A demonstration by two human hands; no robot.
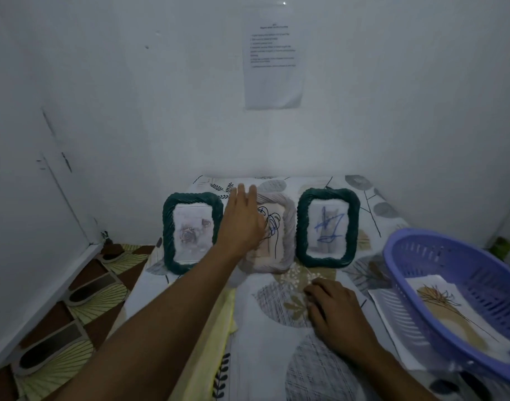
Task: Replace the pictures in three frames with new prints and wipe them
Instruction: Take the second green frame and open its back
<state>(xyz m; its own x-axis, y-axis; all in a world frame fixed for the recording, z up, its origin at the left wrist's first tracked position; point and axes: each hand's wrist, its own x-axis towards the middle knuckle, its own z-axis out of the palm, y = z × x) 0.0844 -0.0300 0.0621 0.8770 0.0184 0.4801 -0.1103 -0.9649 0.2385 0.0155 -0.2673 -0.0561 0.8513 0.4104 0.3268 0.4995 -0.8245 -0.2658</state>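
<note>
Three picture frames stand in a row at the back of the table. The left green frame (190, 232) holds a rose picture. The middle pale frame (279, 235) shows a line drawing. The right green frame (326, 227) holds a picture with blue scribbles. My left hand (242, 224) reaches forward with fingers spread, over the left part of the middle frame; I cannot tell if it touches it. My right hand (334, 311) rests palm down on the tablecloth in front of the frames, holding nothing. A new print (450, 311) lies in the purple basket (421, 256).
A leaf-patterned cloth (279, 337) covers the table. A yellow cloth (216, 328) lies along the table's left edge. A white sheet (389, 322) sits under the basket. A printed paper (272, 59) is taped on the wall. Slippers (80, 290) lie on the floor at left.
</note>
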